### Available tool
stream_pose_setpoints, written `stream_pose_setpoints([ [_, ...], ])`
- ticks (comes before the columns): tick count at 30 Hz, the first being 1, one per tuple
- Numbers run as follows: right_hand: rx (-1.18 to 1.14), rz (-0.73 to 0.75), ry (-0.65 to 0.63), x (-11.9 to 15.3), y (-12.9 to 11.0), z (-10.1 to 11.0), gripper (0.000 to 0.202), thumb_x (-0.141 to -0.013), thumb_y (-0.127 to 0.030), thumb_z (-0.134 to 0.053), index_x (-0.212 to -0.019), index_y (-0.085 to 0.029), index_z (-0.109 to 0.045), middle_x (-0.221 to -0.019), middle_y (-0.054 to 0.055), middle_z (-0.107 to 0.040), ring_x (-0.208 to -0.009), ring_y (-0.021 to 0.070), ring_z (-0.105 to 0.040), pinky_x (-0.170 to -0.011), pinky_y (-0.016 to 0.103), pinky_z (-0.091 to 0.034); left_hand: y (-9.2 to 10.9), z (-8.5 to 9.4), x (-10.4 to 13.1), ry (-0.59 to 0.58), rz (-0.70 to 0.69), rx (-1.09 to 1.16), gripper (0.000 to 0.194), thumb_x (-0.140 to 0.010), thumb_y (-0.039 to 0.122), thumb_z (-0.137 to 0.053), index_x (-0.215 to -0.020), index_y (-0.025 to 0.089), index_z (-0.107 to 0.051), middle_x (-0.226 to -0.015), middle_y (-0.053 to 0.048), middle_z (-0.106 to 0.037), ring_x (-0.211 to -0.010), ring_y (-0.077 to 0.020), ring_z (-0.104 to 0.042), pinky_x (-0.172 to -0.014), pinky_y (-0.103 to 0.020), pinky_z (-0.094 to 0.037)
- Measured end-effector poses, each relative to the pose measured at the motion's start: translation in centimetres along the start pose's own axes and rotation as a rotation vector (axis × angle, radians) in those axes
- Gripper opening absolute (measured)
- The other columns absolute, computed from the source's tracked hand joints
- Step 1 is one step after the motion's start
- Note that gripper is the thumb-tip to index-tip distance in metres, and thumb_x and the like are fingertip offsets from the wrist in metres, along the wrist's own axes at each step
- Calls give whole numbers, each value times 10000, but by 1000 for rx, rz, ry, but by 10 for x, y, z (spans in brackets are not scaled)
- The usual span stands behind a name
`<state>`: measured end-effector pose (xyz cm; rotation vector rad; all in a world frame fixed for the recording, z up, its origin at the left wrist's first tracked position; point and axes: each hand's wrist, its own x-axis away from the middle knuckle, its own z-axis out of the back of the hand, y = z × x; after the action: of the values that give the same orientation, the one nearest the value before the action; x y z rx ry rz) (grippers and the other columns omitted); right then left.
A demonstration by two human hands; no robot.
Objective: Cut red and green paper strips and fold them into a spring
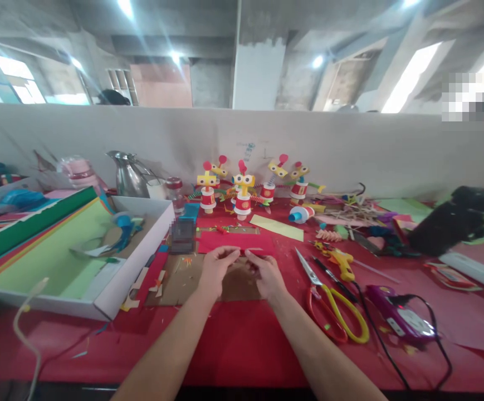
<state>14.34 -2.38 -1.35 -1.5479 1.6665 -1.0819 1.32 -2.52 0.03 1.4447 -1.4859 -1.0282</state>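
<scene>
bare concrete hall, bright windows upper left and right, a pale partition across mid-frame, and below it a red table strewn with craft scraps. at frame centre, left hand and right hand side by side, fingertips pinched shut on the near edge of a red paper strip, likely pressing it flat against the brown cardboard beneath. outward to the right, red-and-yellow scissors lying open, then a purple glue gun with its black cord, both within easy reach. centre left, a white box of coloured sheets. behind the strip, a row of small paper-cup figures lined against the partition, clear of the hands.
</scene>
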Motion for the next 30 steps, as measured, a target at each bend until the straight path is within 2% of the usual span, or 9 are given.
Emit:
stream_pose_setpoints([
  [2, -73, 66, 70, -1, -4, 1, 248, -548, -309, -824, -540, -161, -626, -431, -38, -553, -410, 60, -448, -394, 195, -290, -3, -5, 3, 72, -49, -63, 233, -617, 370, -755, -713, 162, -713, -646, -16, -653, -623, -116, -553, -639, -246, -408],
  [4, -155, 70, 111, -2, -6, 2, 237, -526, -295, -834, -564, -172, -636, -447, -44, -565, -433, 68, -480, -408, 190, -312, -7, -7, 5, 34, -17, -98, 263, -612, 402, -752, -715, 162, -717, -645, -20, -660, -619, -125, -557, -633, -253, -410],
  [7, -90, -26, 21, 1, -5, -1, 244, -532, -324, -827, -568, -159, -652, -443, -24, -578, -415, 79, -477, -407, 203, -316, -12, -4, 4, 20, 13, -36, 332, -566, 399, -781, -777, 150, -721, -685, -39, -685, -617, -147, -579, -645, -280, -433],
  [10, 44, -22, -58, 7, 1, -6, 241, -558, -336, -811, -570, -142, -669, -464, -6, -597, -418, 74, -461, -418, 206, -307, -12, 5, 2, 55, 20, 65, 322, -586, 390, -773, -760, 127, -710, -649, -51, -676, -594, -162, -586, -627, -295, -442],
  [15, 6, 3, 6, 5, -2, -2, 216, -551, -309, -807, -542, -141, -673, -465, -12, -577, -432, 65, -429, -413, 205, -279, 2, 29, -6, 236, -35, 260, 275, -500, 278, -828, -541, 138, -594, -493, 34, -543, -467, -60, -463, -483, -190, -354],
  [20, -70, 1, 102, -3, -7, 7, 183, -518, -239, -817, -546, -138, -666, -522, -1, -602, -456, 64, -427, -408, 196, -295, 12, 48, -15, 319, -43, 468, 282, -503, 193, -810, -577, 148, -542, -503, 59, -504, -455, -41, -428, -437, -152, -324],
  [24, -96, 12, 129, -6, -7, 11, 215, -528, -263, -817, -549, -147, -638, -516, -15, -586, -452, 63, -423, -394, 196, -277, 14, 55, -18, 365, -21, 569, 258, -524, 164, -792, -629, 146, -558, -554, 49, -539, -465, -39, -439, -421, -147, -319],
  [27, -76, 32, 157, -4, -6, 9, 238, -544, -296, -812, -545, -153, -621, -476, -30, -553, -439, 64, -418, -392, 200, -256, 15, 48, -14, 326, -60, 589, 232, -551, 198, -786, -670, 152, -592, -617, 36, -581, -493, -41, -470, -442, -151, -342],
  [30, 16, 37, 50, 2, -1, 3, 243, -570, -323, -797, -543, -146, -632, -445, -26, -540, -425, 71, -419, -409, 213, -253, 11, 34, -5, 135, -66, 450, 224, -594, 245, -776, -767, 174, -654, -774, 3, -654, -580, -60, -543, -526, -171, -408],
])
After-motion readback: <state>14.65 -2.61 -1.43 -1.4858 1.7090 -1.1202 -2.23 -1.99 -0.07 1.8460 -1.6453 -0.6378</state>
